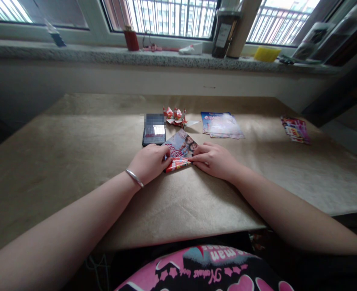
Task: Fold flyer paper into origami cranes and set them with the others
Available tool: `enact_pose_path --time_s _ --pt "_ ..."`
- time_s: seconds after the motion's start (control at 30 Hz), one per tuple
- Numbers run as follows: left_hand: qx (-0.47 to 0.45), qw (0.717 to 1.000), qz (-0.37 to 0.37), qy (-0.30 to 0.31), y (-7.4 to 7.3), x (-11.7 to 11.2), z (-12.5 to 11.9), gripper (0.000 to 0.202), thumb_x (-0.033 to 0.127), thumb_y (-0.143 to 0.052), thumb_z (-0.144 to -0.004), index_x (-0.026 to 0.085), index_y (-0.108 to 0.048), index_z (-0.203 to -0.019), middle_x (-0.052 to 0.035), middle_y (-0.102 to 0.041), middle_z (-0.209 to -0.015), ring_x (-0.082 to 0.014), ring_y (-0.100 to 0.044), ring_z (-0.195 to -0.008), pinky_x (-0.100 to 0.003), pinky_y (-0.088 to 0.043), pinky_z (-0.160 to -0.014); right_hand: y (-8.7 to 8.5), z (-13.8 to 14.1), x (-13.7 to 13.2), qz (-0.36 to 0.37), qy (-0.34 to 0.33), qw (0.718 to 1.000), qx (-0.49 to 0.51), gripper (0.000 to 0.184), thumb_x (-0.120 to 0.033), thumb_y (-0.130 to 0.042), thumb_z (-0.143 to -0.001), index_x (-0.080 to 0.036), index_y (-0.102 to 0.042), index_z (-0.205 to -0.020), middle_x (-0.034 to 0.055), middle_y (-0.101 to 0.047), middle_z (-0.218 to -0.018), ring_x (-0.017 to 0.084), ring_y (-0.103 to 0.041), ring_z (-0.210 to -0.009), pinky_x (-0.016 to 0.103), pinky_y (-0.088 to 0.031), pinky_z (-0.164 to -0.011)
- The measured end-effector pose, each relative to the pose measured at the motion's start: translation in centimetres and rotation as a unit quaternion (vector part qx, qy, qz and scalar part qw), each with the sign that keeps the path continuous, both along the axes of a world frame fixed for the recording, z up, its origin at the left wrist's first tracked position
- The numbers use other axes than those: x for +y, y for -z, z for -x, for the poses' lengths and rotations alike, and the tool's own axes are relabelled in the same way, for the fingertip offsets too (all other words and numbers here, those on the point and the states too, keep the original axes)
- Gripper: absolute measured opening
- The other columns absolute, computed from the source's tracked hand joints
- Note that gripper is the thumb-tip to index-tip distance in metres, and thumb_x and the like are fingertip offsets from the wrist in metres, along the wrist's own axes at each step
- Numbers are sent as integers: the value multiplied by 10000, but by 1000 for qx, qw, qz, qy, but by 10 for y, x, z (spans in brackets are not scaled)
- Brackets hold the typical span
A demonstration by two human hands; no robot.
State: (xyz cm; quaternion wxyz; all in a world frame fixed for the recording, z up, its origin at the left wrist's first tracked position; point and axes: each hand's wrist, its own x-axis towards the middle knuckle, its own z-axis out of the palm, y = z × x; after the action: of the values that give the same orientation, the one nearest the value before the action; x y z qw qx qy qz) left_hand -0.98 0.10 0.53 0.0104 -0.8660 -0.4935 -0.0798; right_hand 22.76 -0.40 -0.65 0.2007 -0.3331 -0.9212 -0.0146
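A printed paper sheet point(180, 146) lies on the table in front of me, its near edge folded up to show a red-and-orange side. My left hand point(151, 161) grips the fold at its left end, thumb and fingers closed on the paper. At the other end, my right hand point(213, 161) pinches the sheet's right edge, the index finger along the fold. Just beyond the left hand lies a phone point(154, 130), partly blurred. Folded red-and-white paper pieces point(176, 116) stand behind the sheet.
A stack of blue printed sheets point(222, 124) lies right of the folded pieces. Farther right are several colourful paper strips point(295, 130). The table point(75, 169) meets a wall under a granite sill point(90, 56), which holds a red container point(131, 39), a dark jar point(225, 34) and a yellow object point(267, 53).
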Motion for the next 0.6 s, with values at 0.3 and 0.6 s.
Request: enact_pose_path --time_s 0.3,0.6 --pt "-29 998 13 59 -3 -1 5 225 261 -486 -883 174 -692 -860 -64 -644 -862 -179 -594 -794 -278 -462 -713 2 -1 0 8 7 1000 -14 263 -264 -511 -903 -262 -727 -1053 65 -684 -919 183 -548 -849 304 -429 -736" --pt "32 996 -33 74 -11 -10 0 337 312 -424 -928 167 -705 -813 -58 -657 -856 -182 -594 -767 -280 -454 -635 -1 0 -2 3 18 1000 -25 265 -271 -507 -902 -265 -732 -1043 53 -683 -904 183 -546 -837 296 -421 -712"
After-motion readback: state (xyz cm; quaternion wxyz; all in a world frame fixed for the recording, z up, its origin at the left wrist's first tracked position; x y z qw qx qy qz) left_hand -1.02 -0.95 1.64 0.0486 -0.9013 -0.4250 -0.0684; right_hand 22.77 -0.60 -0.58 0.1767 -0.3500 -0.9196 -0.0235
